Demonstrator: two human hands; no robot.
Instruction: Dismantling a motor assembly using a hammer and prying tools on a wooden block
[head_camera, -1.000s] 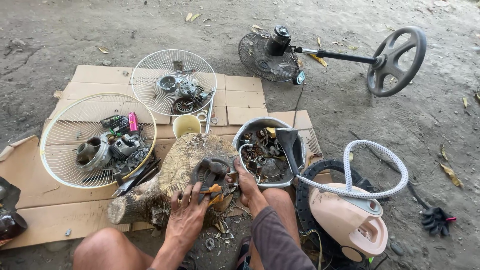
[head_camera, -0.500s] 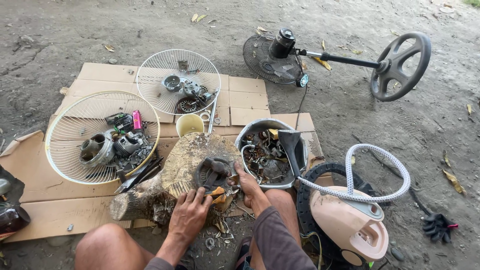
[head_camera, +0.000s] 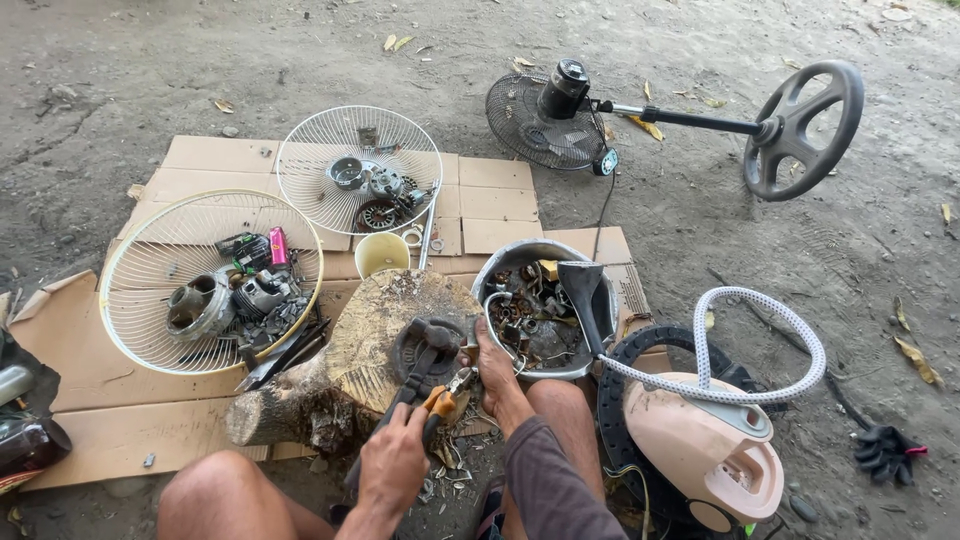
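A dark round motor part (head_camera: 425, 345) lies on top of a wooden log stump (head_camera: 375, 335). My left hand (head_camera: 393, 468) grips the handles of pliers (head_camera: 440, 402) with orange and black grips, whose jaws reach up to the motor part. My right hand (head_camera: 492, 368) rests on the stump's right edge, fingers against the part and the pliers. Its forearm runs back to a dark sleeve (head_camera: 550, 490).
Two white fan grilles (head_camera: 150, 250) (head_camera: 320, 150) on flattened cardboard (head_camera: 90, 400) hold motor pieces. A yellow cup (head_camera: 381, 253) stands behind the stump. A metal basin (head_camera: 500, 265) of scrap, a pink hose appliance (head_camera: 700, 450), a dismantled stand fan (head_camera: 560, 110), a black glove (head_camera: 885, 450).
Both hands stay on the stump at the motor part. The view has shifted only slightly.
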